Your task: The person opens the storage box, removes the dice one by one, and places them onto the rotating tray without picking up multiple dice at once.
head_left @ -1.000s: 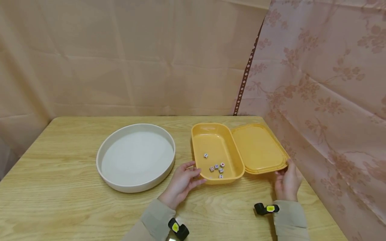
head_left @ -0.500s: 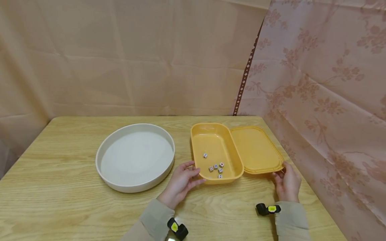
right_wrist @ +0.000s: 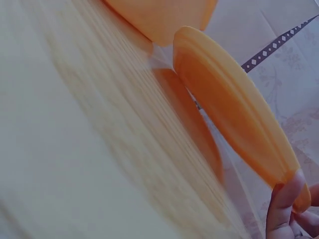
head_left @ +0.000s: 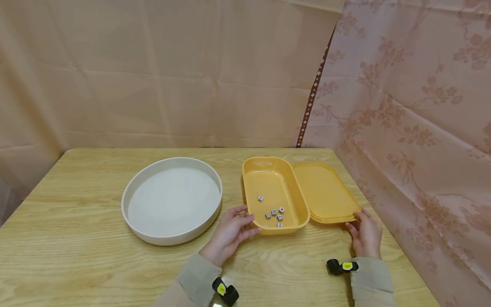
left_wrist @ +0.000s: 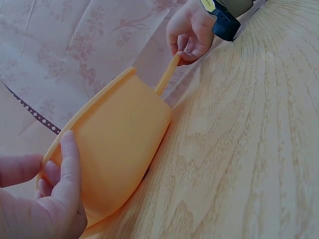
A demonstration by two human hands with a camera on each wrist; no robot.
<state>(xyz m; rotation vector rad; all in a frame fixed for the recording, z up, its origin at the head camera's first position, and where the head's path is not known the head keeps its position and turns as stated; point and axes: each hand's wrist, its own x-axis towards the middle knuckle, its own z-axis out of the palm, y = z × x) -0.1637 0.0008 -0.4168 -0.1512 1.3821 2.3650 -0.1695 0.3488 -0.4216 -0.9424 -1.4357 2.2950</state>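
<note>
The fingers of the left hand are partly bent and pinch the rim of the yellow plastic box at its near left corner, the rim caught between thumb and fingers. The box sits to the right of these fingers and reaches away beyond them. Inside, six white dice can be seen: five bunched just right of the left fingertips, one a little apart and slightly beyond them.

The fingers of the right hand close in a pinch on the near right corner of the yellow lid. The lid extends left of and beyond these fingers, alongside the box; whether the two touch, I cannot tell. In the right wrist view the lid is tilted, and a gap shows between its held side and the wooden worktop, with its shadow below.

To the left of the left fingers, well apart from them, a round white tray rests on the worktop. A floral curtain hangs to the right of the right fingers.
</note>
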